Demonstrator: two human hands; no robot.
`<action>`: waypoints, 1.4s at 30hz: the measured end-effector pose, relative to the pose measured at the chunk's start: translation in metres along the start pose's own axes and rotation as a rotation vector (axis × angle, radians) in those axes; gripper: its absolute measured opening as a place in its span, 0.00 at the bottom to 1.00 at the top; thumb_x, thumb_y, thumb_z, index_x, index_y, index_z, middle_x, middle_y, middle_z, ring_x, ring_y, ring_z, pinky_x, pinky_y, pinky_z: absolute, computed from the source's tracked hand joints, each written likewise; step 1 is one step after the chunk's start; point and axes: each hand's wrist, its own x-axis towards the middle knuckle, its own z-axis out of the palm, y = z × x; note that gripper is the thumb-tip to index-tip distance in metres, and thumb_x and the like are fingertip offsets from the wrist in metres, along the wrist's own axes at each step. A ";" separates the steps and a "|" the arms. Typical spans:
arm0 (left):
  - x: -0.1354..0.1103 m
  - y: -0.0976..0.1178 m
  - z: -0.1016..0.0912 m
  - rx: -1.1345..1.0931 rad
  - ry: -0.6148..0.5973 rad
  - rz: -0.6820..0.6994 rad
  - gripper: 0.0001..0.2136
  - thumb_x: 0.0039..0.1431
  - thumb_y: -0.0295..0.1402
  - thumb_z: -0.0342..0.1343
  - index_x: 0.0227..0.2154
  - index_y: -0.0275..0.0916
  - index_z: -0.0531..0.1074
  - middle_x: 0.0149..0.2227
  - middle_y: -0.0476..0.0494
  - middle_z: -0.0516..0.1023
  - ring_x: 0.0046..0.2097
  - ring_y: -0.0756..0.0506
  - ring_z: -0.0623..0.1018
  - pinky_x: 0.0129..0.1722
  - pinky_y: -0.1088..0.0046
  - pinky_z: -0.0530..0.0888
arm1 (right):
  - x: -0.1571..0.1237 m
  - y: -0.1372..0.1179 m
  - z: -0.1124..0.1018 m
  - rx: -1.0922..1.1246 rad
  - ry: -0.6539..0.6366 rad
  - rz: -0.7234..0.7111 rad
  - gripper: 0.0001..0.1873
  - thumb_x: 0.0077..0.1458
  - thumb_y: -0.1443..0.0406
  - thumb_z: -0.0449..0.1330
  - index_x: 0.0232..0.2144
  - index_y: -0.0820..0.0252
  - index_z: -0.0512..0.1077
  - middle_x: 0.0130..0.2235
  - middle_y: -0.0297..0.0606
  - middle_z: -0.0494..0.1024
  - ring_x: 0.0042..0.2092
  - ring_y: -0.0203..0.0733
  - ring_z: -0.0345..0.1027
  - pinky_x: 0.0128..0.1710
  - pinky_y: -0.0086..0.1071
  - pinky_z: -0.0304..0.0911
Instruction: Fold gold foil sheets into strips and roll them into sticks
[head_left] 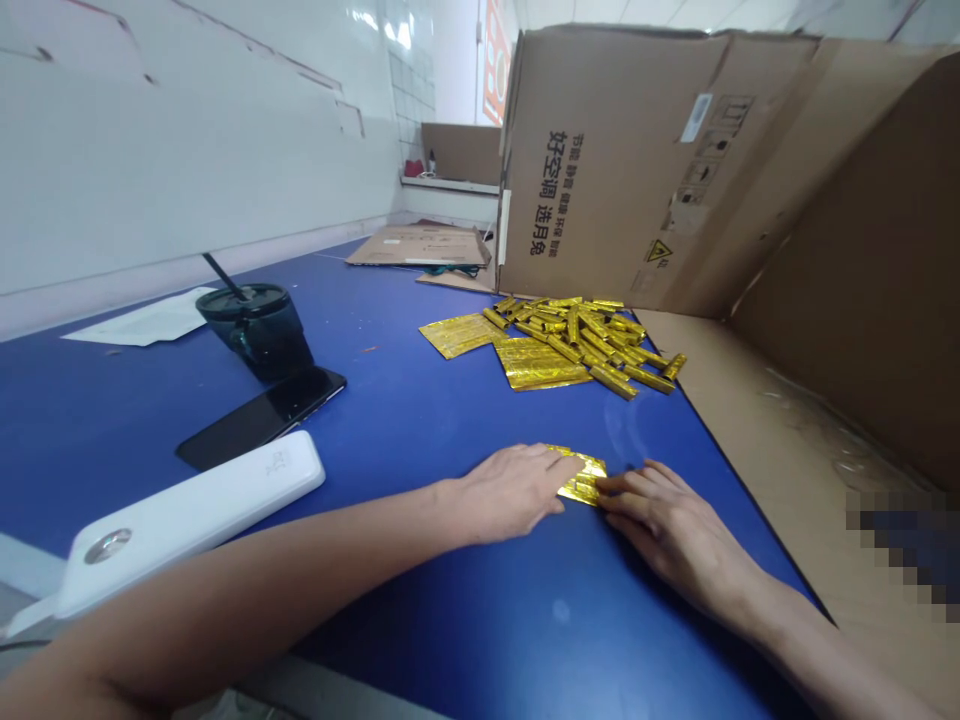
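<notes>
On a blue worktable, a person's left hand and right hand meet over a small folded gold foil packet, pinning it flat against the tabletop from both sides. The left fingers lie long and close together, their tips on the packet's near edge. The right fingers curve slightly, pressing its other edge; neither hand closes around it. Beyond lies a heap of gold foil rolls beside flat gold foil sheets, against a cardboard box. To the left sit a dark tumbler with a straw, a black smartphone and a white power bank.
</notes>
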 end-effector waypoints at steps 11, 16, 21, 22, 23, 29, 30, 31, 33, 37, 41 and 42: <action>0.002 -0.005 0.001 0.085 -0.038 0.065 0.07 0.54 0.25 0.43 0.32 0.34 0.66 0.34 0.43 0.69 0.38 0.46 0.67 0.39 0.72 0.67 | 0.005 -0.002 0.010 0.009 0.109 0.036 0.11 0.55 0.68 0.46 0.29 0.59 0.68 0.29 0.40 0.71 0.33 0.40 0.63 0.34 0.34 0.59; 0.002 -0.003 0.001 -0.025 -0.018 0.017 0.09 0.53 0.24 0.44 0.35 0.34 0.66 0.36 0.43 0.69 0.39 0.47 0.67 0.42 0.72 0.65 | 0.007 0.003 0.012 0.148 0.141 0.167 0.09 0.55 0.67 0.46 0.29 0.59 0.65 0.29 0.38 0.69 0.32 0.40 0.63 0.32 0.33 0.59; 0.004 -0.001 0.005 -0.139 0.070 -0.131 0.09 0.55 0.23 0.42 0.34 0.36 0.66 0.33 0.44 0.71 0.37 0.48 0.68 0.39 0.73 0.65 | 0.006 0.003 0.005 0.237 0.060 0.195 0.06 0.53 0.65 0.49 0.32 0.57 0.66 0.32 0.38 0.70 0.35 0.41 0.63 0.34 0.33 0.59; 0.005 -0.002 0.007 -0.145 0.090 -0.164 0.08 0.55 0.24 0.42 0.33 0.36 0.66 0.32 0.45 0.70 0.37 0.48 0.68 0.38 0.73 0.66 | 0.006 0.003 0.004 0.249 0.047 0.187 0.06 0.53 0.65 0.50 0.32 0.57 0.67 0.32 0.37 0.71 0.35 0.41 0.63 0.35 0.33 0.59; 0.005 -0.002 0.009 -0.150 0.106 -0.193 0.08 0.55 0.24 0.42 0.33 0.37 0.66 0.31 0.45 0.70 0.36 0.48 0.68 0.37 0.73 0.66 | 0.007 0.003 0.003 0.260 0.043 0.184 0.07 0.53 0.65 0.50 0.32 0.57 0.67 0.32 0.37 0.71 0.36 0.41 0.63 0.35 0.33 0.59; 0.011 -0.010 0.012 -0.230 0.107 -0.323 0.09 0.54 0.26 0.43 0.34 0.40 0.67 0.31 0.47 0.72 0.34 0.48 0.70 0.34 0.74 0.66 | 0.018 0.010 0.003 0.435 0.075 0.307 0.11 0.52 0.64 0.49 0.26 0.58 0.70 0.28 0.36 0.73 0.32 0.40 0.65 0.32 0.30 0.58; 0.013 -0.012 0.011 -0.240 0.084 -0.347 0.09 0.54 0.27 0.43 0.35 0.41 0.67 0.31 0.48 0.72 0.35 0.47 0.71 0.35 0.73 0.66 | 0.020 0.011 0.003 0.477 0.063 0.342 0.11 0.52 0.64 0.49 0.26 0.58 0.70 0.28 0.35 0.73 0.31 0.40 0.66 0.31 0.30 0.58; 0.015 -0.014 0.008 -0.247 0.053 -0.368 0.09 0.54 0.28 0.43 0.35 0.42 0.67 0.32 0.48 0.73 0.35 0.47 0.71 0.35 0.73 0.66 | 0.023 0.013 0.003 0.510 0.049 0.377 0.11 0.51 0.63 0.49 0.26 0.58 0.71 0.27 0.35 0.73 0.30 0.39 0.66 0.30 0.29 0.58; 0.021 -0.017 0.003 -0.248 -0.011 -0.395 0.10 0.54 0.28 0.42 0.34 0.42 0.68 0.33 0.49 0.74 0.37 0.47 0.72 0.35 0.72 0.65 | 0.028 0.016 0.004 0.535 0.038 0.439 0.12 0.50 0.63 0.49 0.26 0.59 0.71 0.25 0.33 0.73 0.29 0.39 0.65 0.28 0.28 0.57; 0.035 -0.023 -0.003 -0.214 -0.077 -0.438 0.10 0.50 0.27 0.44 0.31 0.41 0.70 0.33 0.48 0.75 0.37 0.46 0.73 0.35 0.73 0.66 | 0.035 0.020 0.008 0.497 0.079 0.504 0.09 0.47 0.64 0.51 0.25 0.59 0.71 0.23 0.32 0.73 0.27 0.37 0.64 0.25 0.27 0.56; 0.044 -0.024 -0.004 -0.181 -0.136 -0.505 0.09 0.48 0.26 0.46 0.28 0.38 0.72 0.33 0.43 0.74 0.36 0.45 0.74 0.33 0.73 0.66 | 0.039 0.020 0.013 0.453 0.098 0.556 0.07 0.45 0.67 0.51 0.23 0.59 0.70 0.21 0.32 0.71 0.24 0.36 0.62 0.22 0.26 0.53; 0.045 -0.023 -0.004 -0.174 -0.149 -0.518 0.09 0.48 0.26 0.46 0.28 0.38 0.72 0.34 0.41 0.74 0.36 0.44 0.74 0.33 0.73 0.66 | 0.039 0.019 0.013 0.443 0.099 0.565 0.07 0.45 0.67 0.51 0.23 0.58 0.69 0.21 0.31 0.71 0.24 0.35 0.62 0.22 0.26 0.52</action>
